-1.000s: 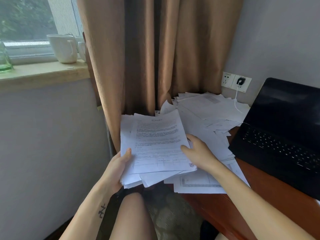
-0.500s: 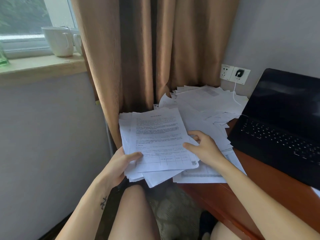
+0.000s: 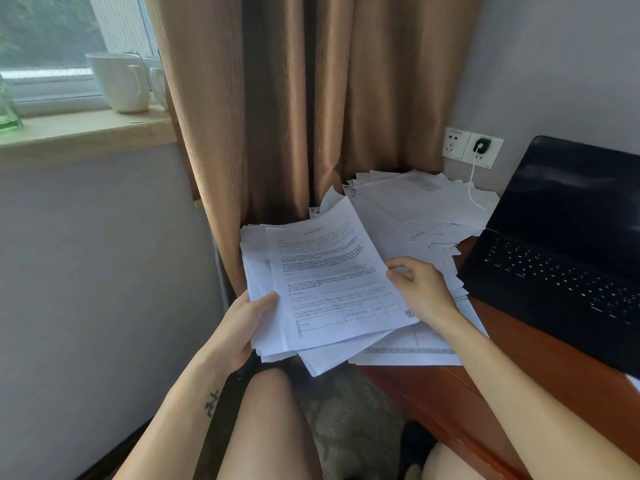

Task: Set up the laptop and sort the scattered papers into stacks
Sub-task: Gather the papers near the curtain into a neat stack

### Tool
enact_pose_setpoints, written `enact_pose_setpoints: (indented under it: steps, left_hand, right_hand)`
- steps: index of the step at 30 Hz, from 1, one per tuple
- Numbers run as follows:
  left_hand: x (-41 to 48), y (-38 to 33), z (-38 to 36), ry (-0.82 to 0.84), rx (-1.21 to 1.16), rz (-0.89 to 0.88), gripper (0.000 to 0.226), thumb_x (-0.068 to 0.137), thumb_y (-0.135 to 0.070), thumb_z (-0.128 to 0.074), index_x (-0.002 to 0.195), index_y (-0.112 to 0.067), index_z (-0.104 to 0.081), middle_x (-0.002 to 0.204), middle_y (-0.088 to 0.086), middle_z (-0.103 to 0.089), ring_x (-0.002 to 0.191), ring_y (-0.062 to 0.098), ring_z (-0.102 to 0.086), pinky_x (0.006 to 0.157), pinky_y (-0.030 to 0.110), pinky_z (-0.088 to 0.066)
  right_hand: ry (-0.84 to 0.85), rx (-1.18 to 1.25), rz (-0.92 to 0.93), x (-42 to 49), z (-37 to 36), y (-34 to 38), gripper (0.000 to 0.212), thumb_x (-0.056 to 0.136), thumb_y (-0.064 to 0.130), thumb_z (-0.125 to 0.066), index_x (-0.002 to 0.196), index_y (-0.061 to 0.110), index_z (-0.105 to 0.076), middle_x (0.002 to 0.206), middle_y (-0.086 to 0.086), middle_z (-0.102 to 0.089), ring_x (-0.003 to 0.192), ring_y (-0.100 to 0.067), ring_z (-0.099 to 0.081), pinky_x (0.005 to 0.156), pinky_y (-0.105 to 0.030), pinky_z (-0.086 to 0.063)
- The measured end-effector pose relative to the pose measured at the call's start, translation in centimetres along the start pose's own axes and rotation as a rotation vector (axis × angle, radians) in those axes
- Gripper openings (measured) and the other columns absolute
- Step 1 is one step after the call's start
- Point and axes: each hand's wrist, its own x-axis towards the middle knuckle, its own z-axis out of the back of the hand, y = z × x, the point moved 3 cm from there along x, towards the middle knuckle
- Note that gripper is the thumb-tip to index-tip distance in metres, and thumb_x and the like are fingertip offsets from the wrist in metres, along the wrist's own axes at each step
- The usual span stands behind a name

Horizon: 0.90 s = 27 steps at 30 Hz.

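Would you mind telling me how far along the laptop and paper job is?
Done: the laptop stands open on the desk, screen dark. In hand: the left hand grips a gathered sheaf; the right hand pinches its edge. Left: loose papers heaped beside the laptop.

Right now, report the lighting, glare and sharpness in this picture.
Head view, light: daylight from the window at upper left brightens the left fold of the curtain. Head view, glare: the laptop screen is dark with a faint pale sheen. Head view, focus: print on the top sheet is soft, unreadable. Head view, distortion: the wide lens bends lines near the edges, such as the sill.
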Motion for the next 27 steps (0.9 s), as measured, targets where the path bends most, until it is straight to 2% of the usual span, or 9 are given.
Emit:
enact_pose_setpoints:
  steps: [4, 6, 10, 13, 15, 18, 20, 23, 27]
  left_hand:
    - [0.0, 0.0, -0.1, -0.036, -0.031, 0.001, 0.025, 0.109, -0.024, -0.053, 0.131, -0.016, -0.063, 0.116, 0.005, -0.078, 0.108, 0.028, -0.075, 0.102, 0.051, -0.054]
    - [0.0, 0.0, -0.1, -0.046, -0.03, 0.003, 0.027, 0.109, -0.027, -0.053, 0.132, -0.015, -0.062, 0.116, 0.006, -0.078, 0.108, 0.029, -0.075, 0.102, 0.051, -0.055]
    - [-0.1, -0.1, -0.1, -0.06, -0.016, -0.002, 0.029, 0.109, -0.03, -0.053, 0.132, -0.016, -0.061, 0.115, 0.005, -0.078, 0.107, 0.028, -0.075, 0.098, 0.048, -0.057]
    - [-0.3, -0.2, -0.3, -0.08, -0.025, -0.007, 0.028, 0.109, -0.032, -0.052, 0.13, -0.017, -0.063, 0.113, 0.004, -0.079, 0.103, 0.025, -0.076, 0.092, 0.044, -0.058]
    - [-0.4, -0.2, -0.5, -0.08, -0.038, -0.007, 0.03, 0.109, -0.035, -0.051, 0.13, -0.018, -0.064, 0.114, 0.003, -0.079, 0.104, 0.025, -0.076, 0.097, 0.045, -0.057]
    - [-0.5, -0.4, -0.8, -0.046, -0.032, 0.004, 0.03, 0.107, -0.038, -0.054, 0.129, -0.021, -0.066, 0.118, 0.0, -0.078, 0.109, 0.024, -0.075, 0.104, 0.049, -0.054]
    - [-0.5, -0.6, -0.8, -0.034, 0.003, -0.001, 0.026, 0.106, -0.031, -0.059, 0.129, -0.021, -0.066, 0.118, -0.001, -0.078, 0.109, 0.024, -0.075, 0.105, 0.049, -0.054]
    - [-0.4, -0.8, -0.6, -0.018, 0.097, -0.017, 0.025, 0.104, -0.016, -0.062, 0.128, -0.022, -0.066, 0.116, -0.003, -0.078, 0.11, 0.023, -0.074, 0.102, 0.047, -0.055]
    - [-0.4, -1.0, 0.1, -0.044, 0.131, -0.063, 0.029, 0.103, -0.007, -0.061, 0.121, -0.029, -0.063, 0.111, -0.003, -0.079, 0.099, 0.02, -0.076, 0.08, 0.036, -0.059]
  right_hand:
    - [0.0, -0.042, -0.019, 0.3, -0.2, -0.2, 0.018, 0.101, 0.024, -0.058, 0.113, 0.022, -0.071, 0.105, 0.002, -0.071, 0.095, -0.013, -0.066, 0.074, -0.03, -0.055]
    - [0.019, -0.055, -0.039, 0.4, 0.0, -0.2, 0.019, 0.101, 0.024, -0.056, 0.113, 0.021, -0.071, 0.106, 0.003, -0.071, 0.093, -0.012, -0.066, 0.071, -0.029, -0.055]
    - [0.053, -0.074, -0.057, 0.4, -0.1, -0.3, 0.019, 0.1, 0.022, -0.057, 0.111, 0.02, -0.072, 0.102, 0.003, -0.072, 0.093, -0.01, -0.066, 0.07, -0.024, -0.052]
    - [0.02, -0.104, -0.025, 0.2, -0.7, 0.1, 0.018, 0.099, 0.018, -0.057, 0.11, 0.018, -0.071, 0.095, 0.002, -0.071, 0.092, -0.016, -0.067, 0.074, -0.028, -0.053]
    - [-0.011, -0.115, 0.0, 0.0, -1.2, 0.2, 0.019, 0.1, 0.016, -0.056, 0.112, 0.016, -0.071, 0.09, 0.005, -0.069, 0.086, -0.011, -0.065, 0.069, -0.021, -0.052]
    - [-0.086, -0.111, 0.032, -0.4, -2.1, 0.5, 0.021, 0.101, 0.013, -0.052, 0.114, 0.012, -0.068, 0.086, 0.01, -0.066, 0.078, -0.001, -0.061, 0.057, -0.008, -0.041]
    - [-0.128, -0.131, 0.067, -0.8, -2.8, 0.8, 0.021, 0.102, 0.013, -0.049, 0.113, 0.011, -0.067, 0.085, 0.009, -0.066, 0.074, -0.004, -0.061, 0.055, -0.011, -0.039]
    - [-0.138, -0.196, 0.114, -1.4, -3.6, 1.2, 0.021, 0.102, 0.014, -0.048, 0.116, 0.009, -0.064, 0.097, 0.0, -0.069, 0.081, -0.014, -0.063, 0.059, -0.017, -0.041]
    - [-0.044, -0.274, 0.165, -1.3, -3.1, 1.2, 0.017, 0.1, 0.018, -0.051, 0.107, 0.018, -0.066, 0.093, 0.004, -0.068, 0.082, -0.016, -0.063, 0.07, -0.03, -0.052]
